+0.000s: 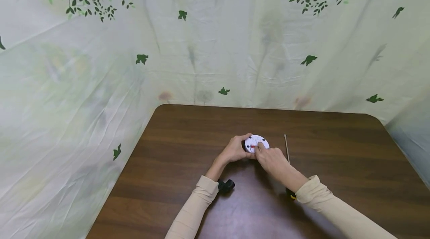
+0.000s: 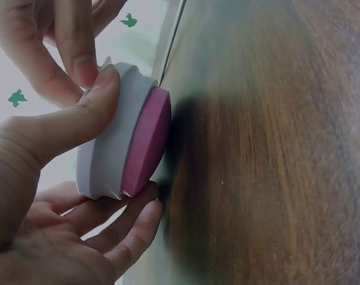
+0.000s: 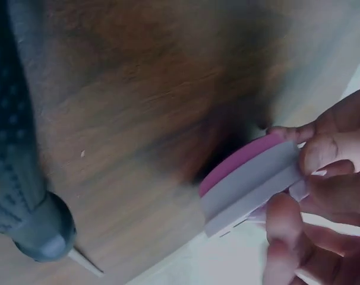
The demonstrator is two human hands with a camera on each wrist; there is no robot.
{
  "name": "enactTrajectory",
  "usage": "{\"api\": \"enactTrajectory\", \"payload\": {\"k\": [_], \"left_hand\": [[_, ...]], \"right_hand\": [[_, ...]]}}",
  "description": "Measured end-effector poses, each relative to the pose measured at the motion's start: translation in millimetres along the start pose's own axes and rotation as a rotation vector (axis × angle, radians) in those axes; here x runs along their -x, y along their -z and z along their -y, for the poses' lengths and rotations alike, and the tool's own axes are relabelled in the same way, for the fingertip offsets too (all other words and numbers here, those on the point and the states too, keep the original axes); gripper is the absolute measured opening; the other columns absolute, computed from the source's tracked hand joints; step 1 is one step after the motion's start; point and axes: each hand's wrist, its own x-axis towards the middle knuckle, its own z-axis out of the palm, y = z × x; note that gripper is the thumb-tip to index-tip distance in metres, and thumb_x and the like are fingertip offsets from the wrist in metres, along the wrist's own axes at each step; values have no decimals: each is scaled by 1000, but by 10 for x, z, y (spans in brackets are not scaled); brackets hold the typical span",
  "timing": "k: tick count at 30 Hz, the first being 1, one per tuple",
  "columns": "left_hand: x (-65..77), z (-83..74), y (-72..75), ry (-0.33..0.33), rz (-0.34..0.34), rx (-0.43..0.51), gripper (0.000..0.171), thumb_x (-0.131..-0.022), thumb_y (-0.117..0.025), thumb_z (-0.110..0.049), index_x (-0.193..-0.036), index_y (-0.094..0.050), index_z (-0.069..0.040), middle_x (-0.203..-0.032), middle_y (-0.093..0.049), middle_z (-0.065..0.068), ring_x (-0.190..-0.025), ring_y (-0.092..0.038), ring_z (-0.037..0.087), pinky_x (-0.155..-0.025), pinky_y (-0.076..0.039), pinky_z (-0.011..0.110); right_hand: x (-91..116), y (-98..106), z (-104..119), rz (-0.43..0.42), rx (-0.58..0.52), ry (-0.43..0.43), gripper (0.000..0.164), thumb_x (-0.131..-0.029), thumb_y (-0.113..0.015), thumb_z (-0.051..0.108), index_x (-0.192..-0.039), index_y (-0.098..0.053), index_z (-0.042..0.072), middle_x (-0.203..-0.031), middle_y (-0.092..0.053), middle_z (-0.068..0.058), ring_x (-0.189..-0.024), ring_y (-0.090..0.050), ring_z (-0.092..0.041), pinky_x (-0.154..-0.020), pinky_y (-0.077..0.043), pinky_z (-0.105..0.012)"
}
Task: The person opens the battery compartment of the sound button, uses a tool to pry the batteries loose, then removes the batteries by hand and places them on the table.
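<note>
My left hand (image 1: pixel 236 148) grips a round white device (image 1: pixel 256 141) by its rim, thumb on one side and fingers on the other. Its perforated underside with small dark feet faces up, and something red shows in a slot there. A pink domed top (image 2: pixel 149 139) points down toward the table, slightly above it. Over the slot, my right hand (image 1: pixel 273 160) has its fingers bent in. A small pale piece (image 3: pixel 299 190) shows between its fingertips; its kind is unclear. To the right lies a screwdriver (image 1: pixel 286 147), its dark handle (image 3: pixel 43 228) partly hidden by the right forearm.
The brown wooden table (image 1: pixel 188 130) has rounded far corners. A white curtain (image 1: pixel 242 44) printed with leaves hangs behind and to the left of it. Beside the left cuff is a black object (image 1: pixel 227 186), partly covered by the sleeve.
</note>
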Motion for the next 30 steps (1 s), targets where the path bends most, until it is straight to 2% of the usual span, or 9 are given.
{"api": "enactTrajectory", "payload": {"k": [4,8,14,19,23,30], "left_hand": [[12,21,14,11,-1,5,87,-73,-96,-19,-148,-55,-3,-142,-65,16,-123,-63,28,-102,-50,39],[20,31,29,9,6,1,87,-72,-96,-22,-148,-57,-7,-134,-70,14,-114,-64,24,-97,-50,35],[24,41,36,13,9,16,87,-72,-97,-22,-148,-57,-9,-133,-70,12,-112,-62,23,-97,-49,35],[22,44,37,2,8,-3,83,-72,-97,-24,-145,-60,-13,-125,-73,10,-104,-62,20,-92,-49,31],[14,41,33,-19,14,-11,81,-72,-97,-27,-143,-61,-12,-122,-74,9,-102,-64,18,-90,-50,28],[20,30,22,-7,13,-8,87,-70,-98,-27,-146,-59,-9,-131,-71,11,-117,-66,23,-102,-51,35]], "right_hand": [[-20,-16,-51,19,-103,-9,24,-76,-82,-1,-94,-66,4,-94,-55,-11,-46,-49,-20,-41,-45,-34],[-39,-54,-142,12,-231,-13,24,-81,-83,6,-92,-62,5,-94,-56,-12,-44,-49,-20,-42,-43,-34],[-62,-61,-301,109,-442,-101,28,-86,-85,22,-99,-65,7,-92,-58,-7,-53,-49,-13,-48,-42,-28],[-76,-34,-385,171,-524,-167,31,-87,-84,28,-101,-67,7,-94,-63,-6,-63,-56,-14,-53,-47,-30],[-95,-21,-479,205,-540,-275,29,-88,-83,29,-102,-70,7,-93,-66,-6,-71,-61,-14,-58,-50,-33],[-118,-71,-721,262,-575,-487,32,-89,-82,38,-93,-73,7,-83,-70,-4,-69,-61,-13,-56,-46,-32]]}}
